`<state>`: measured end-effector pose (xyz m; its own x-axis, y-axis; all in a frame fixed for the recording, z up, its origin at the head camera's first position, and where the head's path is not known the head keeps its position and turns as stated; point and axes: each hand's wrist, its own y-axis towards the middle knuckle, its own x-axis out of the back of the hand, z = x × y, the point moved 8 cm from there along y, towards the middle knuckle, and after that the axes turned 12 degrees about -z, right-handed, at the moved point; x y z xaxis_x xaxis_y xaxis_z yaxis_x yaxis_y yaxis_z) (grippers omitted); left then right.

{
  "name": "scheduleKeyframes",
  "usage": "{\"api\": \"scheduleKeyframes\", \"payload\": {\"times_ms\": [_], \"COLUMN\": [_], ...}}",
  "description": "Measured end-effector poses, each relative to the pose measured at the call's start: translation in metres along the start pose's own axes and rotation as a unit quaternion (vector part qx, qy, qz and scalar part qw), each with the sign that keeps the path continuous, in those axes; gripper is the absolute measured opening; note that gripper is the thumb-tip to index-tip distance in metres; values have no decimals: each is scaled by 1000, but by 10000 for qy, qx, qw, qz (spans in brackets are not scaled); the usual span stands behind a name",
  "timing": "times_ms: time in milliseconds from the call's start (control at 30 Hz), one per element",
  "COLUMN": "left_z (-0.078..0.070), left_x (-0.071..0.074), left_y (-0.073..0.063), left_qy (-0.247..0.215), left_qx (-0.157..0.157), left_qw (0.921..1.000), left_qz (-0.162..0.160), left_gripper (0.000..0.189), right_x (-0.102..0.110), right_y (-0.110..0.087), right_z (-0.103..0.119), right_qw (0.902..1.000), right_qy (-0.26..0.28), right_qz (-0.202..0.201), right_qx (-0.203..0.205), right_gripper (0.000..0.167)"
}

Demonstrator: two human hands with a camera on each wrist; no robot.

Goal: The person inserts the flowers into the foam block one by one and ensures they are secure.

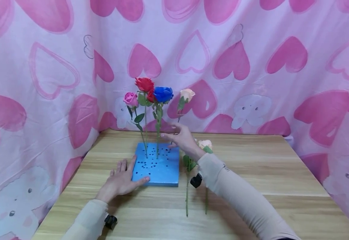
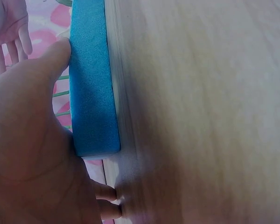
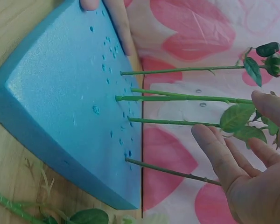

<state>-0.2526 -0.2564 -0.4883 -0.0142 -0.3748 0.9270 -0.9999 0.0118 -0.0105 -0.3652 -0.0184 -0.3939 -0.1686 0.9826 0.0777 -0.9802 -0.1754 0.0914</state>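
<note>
A blue foam block (image 1: 168,171), dotted with small holes, lies on the table. Stuck upright in it are a pink rose (image 1: 130,99), a tall red rose (image 1: 144,84), another red rose (image 1: 151,96) half hidden, a blue rose (image 1: 163,94) and a pale peach rose (image 1: 188,94). My left hand (image 1: 118,180) rests against the block's left side, thumb over the front corner and fingers spread. Above the block's right part, my right hand (image 1: 185,138) has its fingers apart among the stems. In the right wrist view those fingers (image 3: 219,156) lie beside the stems and pinch none.
To the right of the block, cream roses (image 1: 205,144) with green stems (image 1: 187,196) lie on the wooden table (image 1: 252,160), partly under my right forearm. A pink heart-patterned curtain (image 1: 261,110) hangs along the back and sides.
</note>
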Motion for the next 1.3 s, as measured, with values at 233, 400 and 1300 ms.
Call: {"api": "scheduleKeyframes", "payload": {"times_ms": [233, 400, 1300], "left_z": [0, -1, -5], "left_x": [0, 1, 2], "left_y": [0, 0, -3], "left_qy": [138, 165, 28], "left_qx": [-29, -70, -164], "left_qw": [9999, 9998, 9998], "left_qz": [16, 22, 126], "left_gripper": [126, 126, 125], "right_x": [16, 28, 104], "right_y": [-5, -8, -23], "right_z": [9, 17, 33], "right_qw": [9997, 9993, 9969], "right_qy": [243, 353, 484], "right_qz": [35, -53, -596], "right_qx": [92, 86, 199], "right_gripper": [65, 64, 67]}}
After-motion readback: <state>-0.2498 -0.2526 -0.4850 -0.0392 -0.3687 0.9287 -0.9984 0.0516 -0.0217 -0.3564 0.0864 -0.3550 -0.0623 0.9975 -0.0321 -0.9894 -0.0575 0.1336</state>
